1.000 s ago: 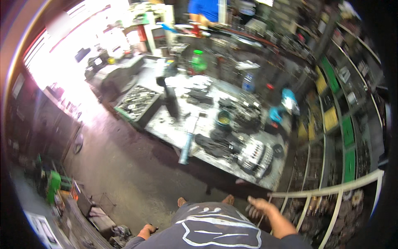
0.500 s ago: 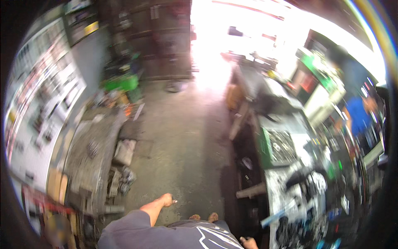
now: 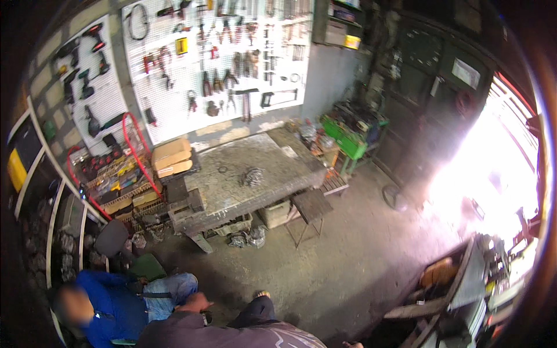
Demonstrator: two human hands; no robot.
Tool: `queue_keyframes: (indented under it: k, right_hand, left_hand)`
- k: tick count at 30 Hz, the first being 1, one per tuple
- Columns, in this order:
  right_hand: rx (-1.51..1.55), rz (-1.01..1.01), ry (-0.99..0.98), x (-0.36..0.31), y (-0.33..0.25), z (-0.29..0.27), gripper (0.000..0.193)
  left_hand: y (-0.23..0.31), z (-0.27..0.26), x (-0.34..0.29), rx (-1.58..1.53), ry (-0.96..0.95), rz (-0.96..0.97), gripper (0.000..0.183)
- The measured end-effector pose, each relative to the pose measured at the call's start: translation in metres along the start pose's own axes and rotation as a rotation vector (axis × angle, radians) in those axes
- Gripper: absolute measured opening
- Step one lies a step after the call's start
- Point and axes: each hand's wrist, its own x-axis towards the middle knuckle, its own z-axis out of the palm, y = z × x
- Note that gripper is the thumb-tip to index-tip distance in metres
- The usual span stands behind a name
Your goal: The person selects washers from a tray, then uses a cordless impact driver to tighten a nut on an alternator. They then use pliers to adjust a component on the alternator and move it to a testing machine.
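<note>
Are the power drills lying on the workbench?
No, the power drills hang on the smaller white pegboard, to the left of the workbench.

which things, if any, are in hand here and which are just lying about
At the hands:
- left hand: nothing visible in it; nearest, a co-worker's faded blue jeans
- right hand: mostly cut off, contents unclear

Lying or standing about:
- round silver metal part on worn grey rectangular workbench
- brown cardboard box
- dark square-topped stand with thin legs

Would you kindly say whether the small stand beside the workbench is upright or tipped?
Upright: the small stand has its flat top facing up, thin legs beneath.
</note>
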Motion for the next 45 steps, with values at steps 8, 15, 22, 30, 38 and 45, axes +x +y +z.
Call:
queue_keyframes:
  k: [8, 15, 22, 30, 38, 45]
  right_hand:
    - [-0.027, -0.416, -0.034, 0.148, -0.305, 0.018, 0.022]
    - [-1.091, -0.606, -0.479, 0.198, -0.59, 0.204, 0.073]
    - [-1.587, -1.108, -0.507, 0.18, -0.912, 0.398, 0.064]
    - [-1.027, -1.456, -0.81, 0.1, -1.187, 0.588, 0.04]
    - [-0.85, -2.128, -0.107, 0.002, -1.387, 0.802, 0.037]
    - [-0.744, -2.047, -0.258, -0.026, -1.509, 0.873, 0.029]
  left_hand:
    - [-0.061, 0.036, -0.003, -0.366, -0.263, -0.359, 0.076]
    - [0.024, -0.141, 0.091, -0.505, -0.036, -0.259, 0.08]
    - [0.056, -0.223, 0.132, -1.106, 0.575, -0.427, 0.076]
    - [0.164, -0.172, 0.079, -1.079, 0.501, -1.196, 0.069]
    - [0.333, -0.248, 0.053, -1.286, 0.412, -1.466, 0.071]
    - [0.543, -0.21, 0.032, -1.757, -0.043, -1.529, 0.081]
